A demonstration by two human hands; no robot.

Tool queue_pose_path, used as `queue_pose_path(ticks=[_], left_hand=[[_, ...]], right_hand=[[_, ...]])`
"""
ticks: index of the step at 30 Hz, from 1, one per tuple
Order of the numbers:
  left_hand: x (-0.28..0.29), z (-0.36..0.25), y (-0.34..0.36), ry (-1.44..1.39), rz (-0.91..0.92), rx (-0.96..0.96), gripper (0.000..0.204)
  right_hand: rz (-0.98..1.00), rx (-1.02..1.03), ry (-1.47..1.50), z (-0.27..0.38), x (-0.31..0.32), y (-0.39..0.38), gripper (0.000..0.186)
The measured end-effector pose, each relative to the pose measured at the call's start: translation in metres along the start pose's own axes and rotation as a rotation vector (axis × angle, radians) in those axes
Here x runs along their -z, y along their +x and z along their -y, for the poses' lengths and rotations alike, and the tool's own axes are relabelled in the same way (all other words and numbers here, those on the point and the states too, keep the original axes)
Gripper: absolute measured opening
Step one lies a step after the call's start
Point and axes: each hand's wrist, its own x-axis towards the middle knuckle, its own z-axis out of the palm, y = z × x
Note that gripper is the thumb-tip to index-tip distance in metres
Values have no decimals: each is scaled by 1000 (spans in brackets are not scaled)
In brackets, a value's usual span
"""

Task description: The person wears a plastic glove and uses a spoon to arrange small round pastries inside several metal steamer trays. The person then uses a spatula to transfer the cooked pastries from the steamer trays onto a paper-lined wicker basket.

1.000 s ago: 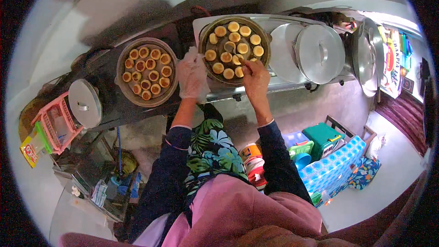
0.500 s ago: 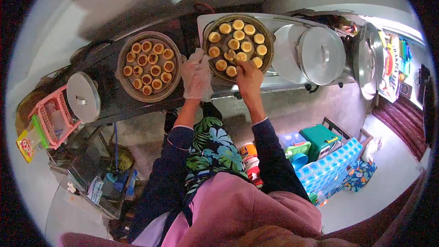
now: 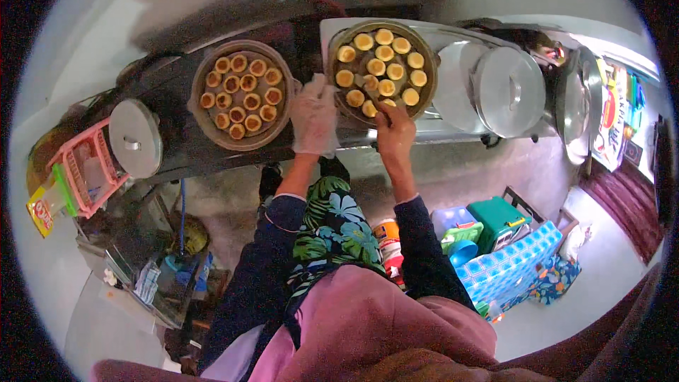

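Note:
Small round pale-yellow cakes point(image 3: 376, 67) sit spaced out in a round dark pan point(image 3: 428, 102) on the white stove top. My right hand point(image 3: 396, 131), bare, is closed on the handle of a small spatula point(image 3: 378, 99) at the pan's near side. The spatula's tip reaches in among the cakes; what it touches there is hard to make out. A clear plastic glove covers my left hand point(image 3: 315, 117), which lies by that pan's left rim with fingers stretched forward. Left of it stands a second round pan point(image 3: 205, 127) holding browned cakes point(image 3: 247, 83).
Right of the pans are a round metal lid point(image 3: 506, 95) and a big metal pot point(image 3: 576, 106). At the left, another lid point(image 3: 133, 140) leans beside a pink plastic basket point(image 3: 85, 177). Plastic boxes point(image 3: 495, 216) and a blue checked cloth point(image 3: 513, 255) are low on the right.
The whole view has shifted slightly. Relative to the right pan, my right hand has drawn a little toward me with the spatula. My left hand stays beside the pan's rim.

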Motion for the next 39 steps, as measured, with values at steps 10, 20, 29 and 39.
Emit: queue_pose_path(ticks=[10, 20, 29, 39], left_hand=[[32, 26, -74, 114, 132, -302, 18], [71, 63, -133, 136, 29, -78, 23], [79, 53, -149, -7, 24, 48, 25], [132, 77, -161, -119, 16, -2, 28]], right_hand=[[-36, 91, 2, 15, -12, 21, 17], [18, 97, -21, 8, -21, 27, 22], [-49, -76, 97, -3, -17, 34, 21], [-145, -141, 65, -49, 19, -30, 21]])
